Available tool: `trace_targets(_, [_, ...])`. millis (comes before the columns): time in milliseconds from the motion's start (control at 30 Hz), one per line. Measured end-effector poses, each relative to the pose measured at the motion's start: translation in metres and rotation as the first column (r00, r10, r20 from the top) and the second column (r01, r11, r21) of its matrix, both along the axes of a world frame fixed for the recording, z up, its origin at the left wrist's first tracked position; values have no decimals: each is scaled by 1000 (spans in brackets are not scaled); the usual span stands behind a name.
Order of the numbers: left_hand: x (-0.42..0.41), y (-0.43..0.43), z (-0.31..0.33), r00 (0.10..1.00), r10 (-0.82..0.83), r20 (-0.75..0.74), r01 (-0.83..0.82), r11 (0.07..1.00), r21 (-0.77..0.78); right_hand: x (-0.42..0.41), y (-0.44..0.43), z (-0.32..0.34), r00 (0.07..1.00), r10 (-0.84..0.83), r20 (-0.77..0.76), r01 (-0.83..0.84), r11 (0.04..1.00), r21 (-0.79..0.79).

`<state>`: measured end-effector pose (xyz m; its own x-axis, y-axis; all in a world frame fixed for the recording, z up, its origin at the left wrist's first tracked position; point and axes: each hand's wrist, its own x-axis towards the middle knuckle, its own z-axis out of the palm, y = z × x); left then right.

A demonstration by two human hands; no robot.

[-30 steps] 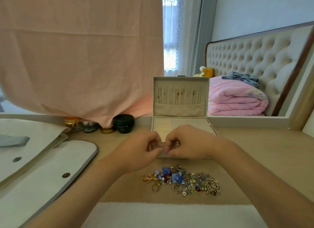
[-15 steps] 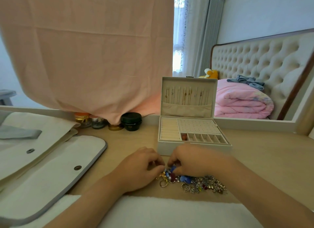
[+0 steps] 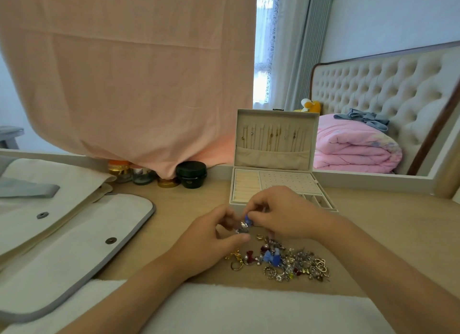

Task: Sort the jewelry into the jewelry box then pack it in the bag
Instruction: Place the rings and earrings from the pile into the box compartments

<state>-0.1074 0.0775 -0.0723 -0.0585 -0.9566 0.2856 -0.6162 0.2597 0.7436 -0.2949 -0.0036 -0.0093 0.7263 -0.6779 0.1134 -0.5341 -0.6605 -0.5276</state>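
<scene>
Wooden desk [image 3: 388, 234]: 2 hands' fingers [image 3: 251, 209] pinched on seemingly 1 blue-and-silver earring [image 3: 244, 224].

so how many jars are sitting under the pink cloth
4 in a row along the desk's back edge, left to right: an orange-lidded jar, a clear glass one, a low gold one and a black one. The cloth may hide more.

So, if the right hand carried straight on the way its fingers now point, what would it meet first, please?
The right hand points leftward, so it would probably meet the left hand first; both already pinch the same small blue piece between them. Depth is hard to judge.
</scene>
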Motion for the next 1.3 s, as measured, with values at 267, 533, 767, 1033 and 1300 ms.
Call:
trace_targets(267, [-7, -1, 6, 962, 65, -267, -71, 997, -14, -3, -5, 1, 983, 0, 181, -19, 995, 100])
trace_targets(533, [-12, 1, 17, 977, 114, -183, -116, 993, -1, -9, -6, 12, 973, -26, 230, -11, 988, 155])
trace_targets(767, [-17, -14, 45, 995, 101, -16, -102, 977, -188, -24, -13, 23, 954, -8, 298, -121, 905, 408])
trace_targets(1033, [-31, -61, 74, 962, 189, 197, -137, 958, -252, -35, -26, 34, 855, -219, 470, 93, 956, 277])
trace_targets(1300, [-53, -90, 79, 992, 122, -18, -123, 956, -265, -52, -42, 37, 832, -292, 472, 152, 938, 311])
